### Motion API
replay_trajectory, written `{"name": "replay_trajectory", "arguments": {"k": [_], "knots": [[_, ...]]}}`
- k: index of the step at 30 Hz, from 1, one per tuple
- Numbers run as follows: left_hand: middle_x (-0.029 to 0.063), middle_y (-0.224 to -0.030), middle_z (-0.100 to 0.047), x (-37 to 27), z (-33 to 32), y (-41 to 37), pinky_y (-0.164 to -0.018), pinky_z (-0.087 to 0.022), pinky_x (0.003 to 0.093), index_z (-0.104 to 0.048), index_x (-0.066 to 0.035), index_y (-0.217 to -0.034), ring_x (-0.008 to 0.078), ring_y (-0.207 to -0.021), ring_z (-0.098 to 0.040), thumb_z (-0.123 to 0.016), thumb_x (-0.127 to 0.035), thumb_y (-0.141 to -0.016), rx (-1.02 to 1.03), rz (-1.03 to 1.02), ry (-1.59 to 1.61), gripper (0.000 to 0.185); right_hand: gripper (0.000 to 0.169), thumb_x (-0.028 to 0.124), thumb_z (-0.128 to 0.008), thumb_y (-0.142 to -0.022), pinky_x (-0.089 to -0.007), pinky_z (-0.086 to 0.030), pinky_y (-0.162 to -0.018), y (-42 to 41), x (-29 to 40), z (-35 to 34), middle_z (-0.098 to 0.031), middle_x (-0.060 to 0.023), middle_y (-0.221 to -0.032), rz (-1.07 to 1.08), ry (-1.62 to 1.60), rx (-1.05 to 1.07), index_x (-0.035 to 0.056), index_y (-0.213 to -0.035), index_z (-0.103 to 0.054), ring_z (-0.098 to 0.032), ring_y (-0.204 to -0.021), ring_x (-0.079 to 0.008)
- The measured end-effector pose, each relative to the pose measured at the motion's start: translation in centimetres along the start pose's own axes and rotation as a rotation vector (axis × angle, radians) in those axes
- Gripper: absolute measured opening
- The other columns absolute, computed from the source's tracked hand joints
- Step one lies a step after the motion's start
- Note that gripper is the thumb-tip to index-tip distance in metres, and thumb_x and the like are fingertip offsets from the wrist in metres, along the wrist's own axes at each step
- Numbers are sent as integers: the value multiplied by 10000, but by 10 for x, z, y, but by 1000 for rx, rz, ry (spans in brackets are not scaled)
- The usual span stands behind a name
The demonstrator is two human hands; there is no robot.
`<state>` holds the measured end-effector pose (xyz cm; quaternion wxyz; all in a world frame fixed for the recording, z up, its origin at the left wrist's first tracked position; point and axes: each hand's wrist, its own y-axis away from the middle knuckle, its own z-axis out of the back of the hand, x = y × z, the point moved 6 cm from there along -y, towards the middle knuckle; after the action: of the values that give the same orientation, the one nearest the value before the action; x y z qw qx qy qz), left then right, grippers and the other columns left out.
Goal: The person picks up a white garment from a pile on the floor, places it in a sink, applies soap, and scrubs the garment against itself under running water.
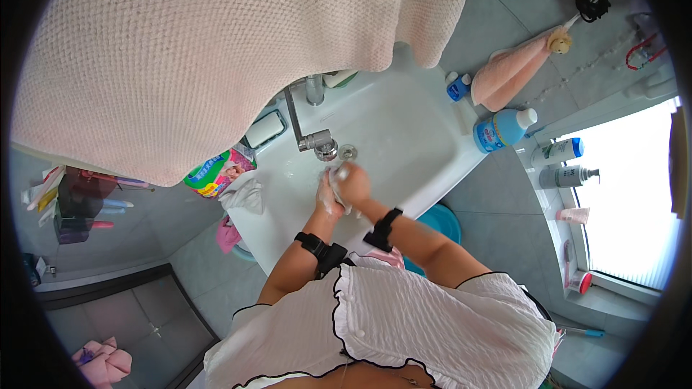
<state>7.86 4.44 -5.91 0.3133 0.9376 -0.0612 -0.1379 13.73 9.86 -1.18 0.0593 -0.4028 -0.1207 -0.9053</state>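
Note:
My left hand and my right hand meet over the white washbasin, below the chrome faucet. White lather coats the fingers of my left hand. My right hand is curled into a fist and blurred. Pressed between both hands is a small white soapy thing, perhaps cloth; the fingers hide most of it. The metal drain lies just past my hands. A crumpled white cloth rests on the basin's left rim.
A bar of soap in a dish and a bright detergent bag are at the left. A blue bottle stands at the basin's right corner. Above hangs a large pink towel. A turquoise basin sits below.

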Motion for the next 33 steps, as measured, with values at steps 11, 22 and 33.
{"name": "replay_trajectory", "arguments": {"k": [11,22,33], "knots": [[111,-1147,-542,-18,64,-21,-906,-431,403,-468,-60,-1190,269,-1038,-536,-406,-370,-914,578,205,515,419,428,247,-675,-696,-408,-452,-825,35,44,-16,-567,-152,-1067,395,-11,62,93,-1076,-551,-570,-962,-305],[102,-1197,-500,-7,35,-20,-915,-415,440,-442,-120,-1231,284,-1097,-493,-412,-510,-880,105,-43,118,526,401,271,-646,-703,-437,-439,-851,3,20,-29,-530,-203,-1093,191,96,-65,90,-1054,-577,-562,-940,-372],[59,-1072,-544,21,22,-20,-831,-446,406,-482,-110,-1134,229,-1009,-517,-354,-429,-921,-33,-32,57,404,410,215,-676,-655,-414,-443,-868,-25,-13,-6,-577,-161,-1078,-218,-21,93,91,-1038,-600,-565,-987,-335]]}}
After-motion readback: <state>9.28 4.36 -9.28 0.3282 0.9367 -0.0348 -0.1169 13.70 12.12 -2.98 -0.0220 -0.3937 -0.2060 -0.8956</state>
